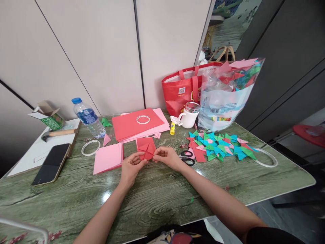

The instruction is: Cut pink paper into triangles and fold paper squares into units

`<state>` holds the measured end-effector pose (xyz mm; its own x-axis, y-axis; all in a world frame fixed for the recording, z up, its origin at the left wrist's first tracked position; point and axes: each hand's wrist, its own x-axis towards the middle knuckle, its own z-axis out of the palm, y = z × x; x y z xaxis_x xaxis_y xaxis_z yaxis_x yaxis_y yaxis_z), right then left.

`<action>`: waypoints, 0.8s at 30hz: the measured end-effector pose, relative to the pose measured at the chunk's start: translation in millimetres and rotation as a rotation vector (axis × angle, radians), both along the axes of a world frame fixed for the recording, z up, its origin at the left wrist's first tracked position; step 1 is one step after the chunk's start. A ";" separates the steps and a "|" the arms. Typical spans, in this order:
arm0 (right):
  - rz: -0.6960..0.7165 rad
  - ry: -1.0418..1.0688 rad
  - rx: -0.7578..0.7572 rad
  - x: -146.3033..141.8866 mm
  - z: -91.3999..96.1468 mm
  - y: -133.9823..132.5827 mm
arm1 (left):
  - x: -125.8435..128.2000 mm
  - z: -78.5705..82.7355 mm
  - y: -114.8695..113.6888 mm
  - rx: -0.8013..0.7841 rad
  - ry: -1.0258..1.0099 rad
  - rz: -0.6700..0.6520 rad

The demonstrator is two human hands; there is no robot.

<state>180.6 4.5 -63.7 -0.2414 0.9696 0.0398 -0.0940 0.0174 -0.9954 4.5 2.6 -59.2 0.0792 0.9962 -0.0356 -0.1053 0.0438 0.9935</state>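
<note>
Between my two hands is a red folded paper (146,151), creased into triangular flaps. My left hand (132,166) pinches its left side between thumb and fingers. My right hand (167,158) pinches its right corner. Just behind it lies a flat red paper square (149,142). Left of my left hand is a stack of pink paper squares (108,158) with red sheets under it. Black-handled scissors (187,158) lie right of my right hand, their blades partly hidden. Further right spreads a pile of folded paper triangles (218,145) in blue, green, red and pink.
Red and pink sheets (127,126) lie at the back under a tape ring (143,119). A water bottle (88,117), phone (52,164) and hammer (61,133) are left. A glue stick (172,128), white mug (188,119), red bag (177,98) and plastic bag (223,105) stand back right.
</note>
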 end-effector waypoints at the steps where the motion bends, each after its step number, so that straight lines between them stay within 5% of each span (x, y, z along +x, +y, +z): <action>1: -0.011 -0.007 0.006 -0.8 -0.5 -0.3 | 0.6 0.1 -0.5 0.009 0.011 -0.013; 12: 0.023 -0.079 0.048 -3.0 -4.2 -3.8 | -1.1 1.9 0.1 0.198 0.109 0.035; 24: -0.048 -0.072 0.111 -3.9 -1.0 -4.6 | 1.0 0.9 -2.1 0.043 0.122 0.029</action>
<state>176.8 -0.1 -64.7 -0.2010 0.9707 0.1319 -0.0184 0.1309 -0.9912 5.5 0.5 -58.2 0.0479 0.9989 -0.0008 0.0157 0.0000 0.9999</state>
